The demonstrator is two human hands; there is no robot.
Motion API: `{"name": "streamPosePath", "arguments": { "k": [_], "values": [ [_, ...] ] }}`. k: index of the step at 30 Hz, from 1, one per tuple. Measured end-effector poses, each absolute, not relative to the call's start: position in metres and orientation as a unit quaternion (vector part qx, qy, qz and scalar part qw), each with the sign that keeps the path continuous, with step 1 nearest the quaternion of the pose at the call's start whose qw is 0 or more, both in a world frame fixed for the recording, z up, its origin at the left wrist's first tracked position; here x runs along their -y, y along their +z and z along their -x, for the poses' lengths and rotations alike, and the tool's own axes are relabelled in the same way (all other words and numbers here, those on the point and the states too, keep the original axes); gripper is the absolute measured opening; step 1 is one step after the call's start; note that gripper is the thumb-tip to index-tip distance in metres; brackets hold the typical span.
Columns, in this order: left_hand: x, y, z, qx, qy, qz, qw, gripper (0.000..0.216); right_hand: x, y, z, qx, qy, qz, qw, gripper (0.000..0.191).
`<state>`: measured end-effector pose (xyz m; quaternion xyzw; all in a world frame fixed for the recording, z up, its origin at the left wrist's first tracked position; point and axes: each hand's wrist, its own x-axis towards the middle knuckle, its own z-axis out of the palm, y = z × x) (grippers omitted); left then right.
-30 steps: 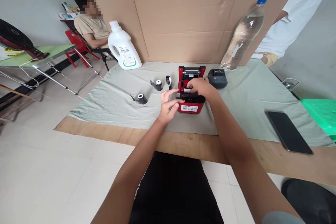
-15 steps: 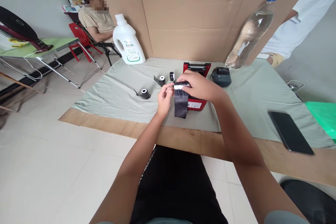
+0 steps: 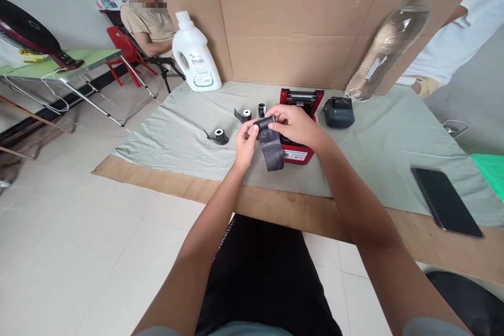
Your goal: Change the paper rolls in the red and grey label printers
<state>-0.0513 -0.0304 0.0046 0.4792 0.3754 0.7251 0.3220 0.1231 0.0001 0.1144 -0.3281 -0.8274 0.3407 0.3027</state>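
Roll (image 3: 265, 123) | black, faint sheen | loose end (image 3: 272, 153) creased, hanging down

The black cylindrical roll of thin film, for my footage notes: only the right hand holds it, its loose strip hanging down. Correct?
Not only the right hand: the head view shows the left hand also holding the black roll. Its loose strip does hang down.

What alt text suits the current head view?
Both hands hold a dark roll, its loose strip hanging in front of an open red device on a tablecloth. Three other rolls sit to the left; a gray device and a phone, right.
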Motion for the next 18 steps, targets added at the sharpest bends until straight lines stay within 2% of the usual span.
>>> {"name": "streamPosePath", "arguments": {
  "k": [6, 12, 18],
  "values": [
    [0.0302, 0.0053, 0.0539, -0.378, 0.731, -0.464, 0.327, 0.058, 0.0006, 0.1106, -0.1217, 0.807, 0.384, 0.335, 0.3, 0.019],
    [0.0317, 0.0052, 0.0521, -0.385, 0.72, -0.47, 0.334, 0.056, 0.0029, 0.1104, -0.1204, 0.824, 0.365, 0.317, 0.297, 0.024],
    [0.031, 0.0053, 0.0523, -0.366, 0.723, -0.487, 0.327, 0.056, 0.0039, 0.1097, -0.1174, 0.818, 0.345, 0.328, 0.324, 0.019]
  ]
}}
